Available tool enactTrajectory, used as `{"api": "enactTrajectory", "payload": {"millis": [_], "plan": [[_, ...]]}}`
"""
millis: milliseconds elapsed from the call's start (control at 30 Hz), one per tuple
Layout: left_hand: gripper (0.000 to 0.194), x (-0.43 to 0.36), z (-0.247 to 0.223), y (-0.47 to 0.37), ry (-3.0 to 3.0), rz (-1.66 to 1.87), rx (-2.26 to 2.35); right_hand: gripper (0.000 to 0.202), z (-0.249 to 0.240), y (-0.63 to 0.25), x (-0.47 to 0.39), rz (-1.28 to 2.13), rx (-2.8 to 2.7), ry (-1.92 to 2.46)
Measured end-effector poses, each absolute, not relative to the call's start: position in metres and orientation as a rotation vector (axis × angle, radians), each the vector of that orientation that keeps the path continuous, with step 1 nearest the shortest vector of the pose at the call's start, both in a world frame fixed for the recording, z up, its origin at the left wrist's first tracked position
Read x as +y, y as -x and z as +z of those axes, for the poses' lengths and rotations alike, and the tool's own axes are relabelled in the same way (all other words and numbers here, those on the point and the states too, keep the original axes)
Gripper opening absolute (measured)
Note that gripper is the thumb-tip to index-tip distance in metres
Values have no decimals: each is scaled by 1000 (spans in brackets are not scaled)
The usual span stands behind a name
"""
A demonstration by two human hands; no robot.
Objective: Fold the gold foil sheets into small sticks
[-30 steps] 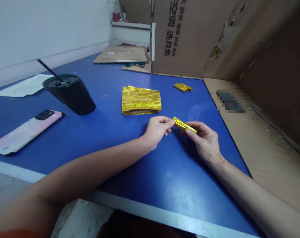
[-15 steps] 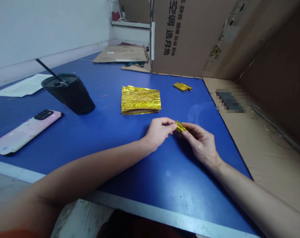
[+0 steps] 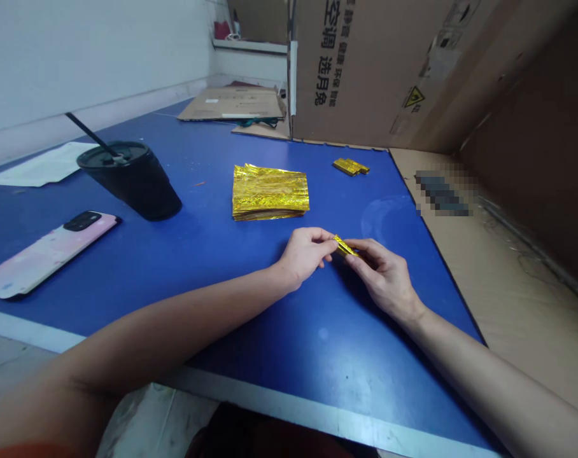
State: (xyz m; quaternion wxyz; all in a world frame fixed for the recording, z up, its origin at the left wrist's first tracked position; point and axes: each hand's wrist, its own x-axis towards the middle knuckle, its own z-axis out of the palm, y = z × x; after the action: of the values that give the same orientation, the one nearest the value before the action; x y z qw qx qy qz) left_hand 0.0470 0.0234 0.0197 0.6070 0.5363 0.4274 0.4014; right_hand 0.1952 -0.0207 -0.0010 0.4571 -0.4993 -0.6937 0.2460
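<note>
In the centre of the frame, slightly to the right, a folded gold strip point(image 3: 344, 246) is held above or against the blue bench point(image 3: 289, 343); which of the two, I cannot tell. The left hand point(image 3: 309, 253) has its grip closed on the strip's upper-left end, thumb and forefinger pinched together. The right hand point(image 3: 388, 280) has its grip clamped on the lower-right end, with the thumb on the near side and fingers on the far side, so the strip slants down to the right between the two hands.

Just above the left hand, near the middle of the frame, lies a stack of gold sheets point(image 3: 270, 189), its layered edge facing the person. Farther up and to the right, well apart from the stack, some small gold pieces point(image 3: 351, 166) lie close together.

At the left, a dark cup point(image 3: 140, 184) with a black straw point(image 3: 91, 134) stands near a white paper point(image 3: 41, 166). Below them, at the left edge, a pink and white phone point(image 3: 50, 254) lies with its camera side up. A large printed cardboard panel point(image 3: 370, 76) stands across the upper right, and flat cardboard point(image 3: 234, 104) lies at the upper middle.
</note>
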Motion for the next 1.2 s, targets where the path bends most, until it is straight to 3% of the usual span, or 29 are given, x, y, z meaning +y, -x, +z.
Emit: {"api": "enactTrajectory", "payload": {"millis": [267,467,600,800,1200], "plan": [[13,26,12,-46,-1247,945,981,35,-7,-197,-19,704,-1625,1260],[9,26,14,-47,-1159,989,928,28,-1,-194,-21,699,-1628,1276],[16,25,17,-46,-1167,952,851,27,0,-194,-21,732,-1580,1287],[9,27,16,-45,-1217,956,875,33,0,-194,-20,772,-1518,1286],[2,26,15,-45,-1211,924,850,23,2,-197,-20,658,-1579,1310]]}}
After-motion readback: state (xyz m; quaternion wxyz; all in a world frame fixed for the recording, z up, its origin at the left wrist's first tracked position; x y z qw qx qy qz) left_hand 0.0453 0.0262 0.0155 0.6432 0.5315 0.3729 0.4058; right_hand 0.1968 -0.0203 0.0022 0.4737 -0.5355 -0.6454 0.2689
